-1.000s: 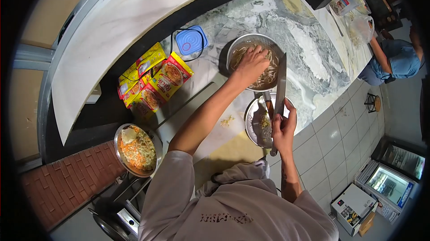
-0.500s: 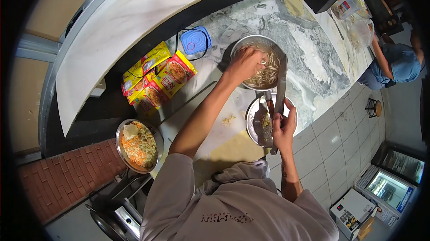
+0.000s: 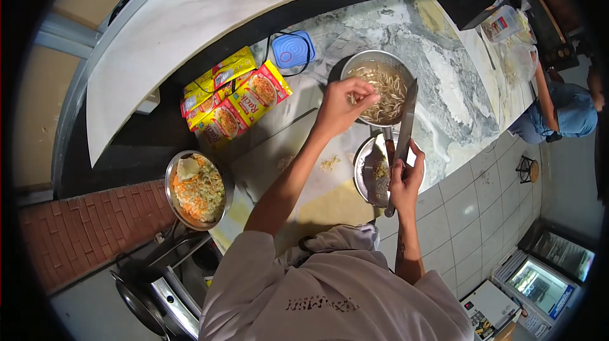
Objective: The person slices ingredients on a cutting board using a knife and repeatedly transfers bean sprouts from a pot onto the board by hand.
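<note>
My left hand [image 3: 347, 105] is over the near left rim of a metal pot [image 3: 359, 57], its fingertips pinched together; whatever is between them, if anything, is too small to make out. Thin pale strips [image 3: 387, 87] lie in brownish liquid inside the pot. My right hand [image 3: 407, 179] grips a long-bladed knife [image 3: 406, 126] by its handle end, the blade pointing away from me alongside the pot's right rim. Beneath the knife and the pot's handle is a shiny metal bowl [image 3: 360, 173] with yellowish bits in it. A small heap of yellowish bits [image 3: 330, 163] sits on the board left of the bowl.
Yellow-and-red food packets [image 3: 259, 95] and a blue lid [image 3: 293, 49] with a black cord lie at the far left. A metal bowl of shredded vegetables [image 3: 202, 192] stands near the left edge. A person in blue [image 3: 571, 107] stands at the counter's far right.
My left hand has come up out of the pot toward its near left rim, fingers now pinched. The knife stays in my right hand. The whole view has shifted slightly.
</note>
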Action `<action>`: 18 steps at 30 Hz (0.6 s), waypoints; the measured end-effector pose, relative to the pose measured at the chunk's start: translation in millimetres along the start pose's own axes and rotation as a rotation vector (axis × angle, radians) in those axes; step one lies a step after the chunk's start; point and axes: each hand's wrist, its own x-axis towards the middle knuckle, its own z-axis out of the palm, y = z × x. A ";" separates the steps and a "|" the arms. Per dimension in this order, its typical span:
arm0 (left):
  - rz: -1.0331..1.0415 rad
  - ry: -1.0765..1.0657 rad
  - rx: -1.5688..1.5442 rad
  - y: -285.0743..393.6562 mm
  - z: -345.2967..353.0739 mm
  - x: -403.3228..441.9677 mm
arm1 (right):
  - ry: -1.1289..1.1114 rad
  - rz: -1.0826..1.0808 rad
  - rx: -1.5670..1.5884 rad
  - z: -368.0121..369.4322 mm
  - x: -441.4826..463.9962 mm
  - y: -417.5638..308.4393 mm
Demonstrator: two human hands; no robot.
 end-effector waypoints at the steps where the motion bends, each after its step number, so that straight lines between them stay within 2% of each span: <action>1: -0.048 0.052 0.050 10.1 -5.9 -15.8 | -0.007 0.000 0.001 -0.7 -0.7 -1.2; 4: -0.124 0.161 0.180 34.1 -24.4 -59.8 | -0.038 0.018 0.025 1.7 -4.7 -7.3; 6: -0.164 0.221 0.260 41.6 -33.8 -95.6 | -0.087 -0.062 0.030 6.0 -8.8 -8.6; 7: -0.200 0.232 0.284 41.4 -38.0 -113.9 | -0.142 -0.016 0.041 7.6 -13.7 -2.4; 10: -0.220 0.233 0.317 24.9 -46.4 -165.0 | -0.202 -0.312 -0.231 16.9 -25.2 12.1; 12: -0.204 0.231 0.324 8.3 -46.5 -192.4 | -0.377 -0.192 -0.210 23.3 -38.1 9.1; 14: -0.171 0.255 0.558 2.2 -46.0 -208.3 | -0.500 -0.129 -0.198 32.5 -48.1 -1.7; 15: -0.171 0.263 0.559 3.7 -44.4 -212.5 | -0.530 -0.200 -0.193 36.1 -51.8 5.8; 17: -0.256 0.276 0.818 7.3 -37.1 -216.1 | -0.547 -0.259 -0.213 44.2 -58.9 7.9; 18: -0.258 0.283 0.814 7.4 -33.4 -215.8 | -0.560 -0.273 -0.214 47.6 -62.0 11.7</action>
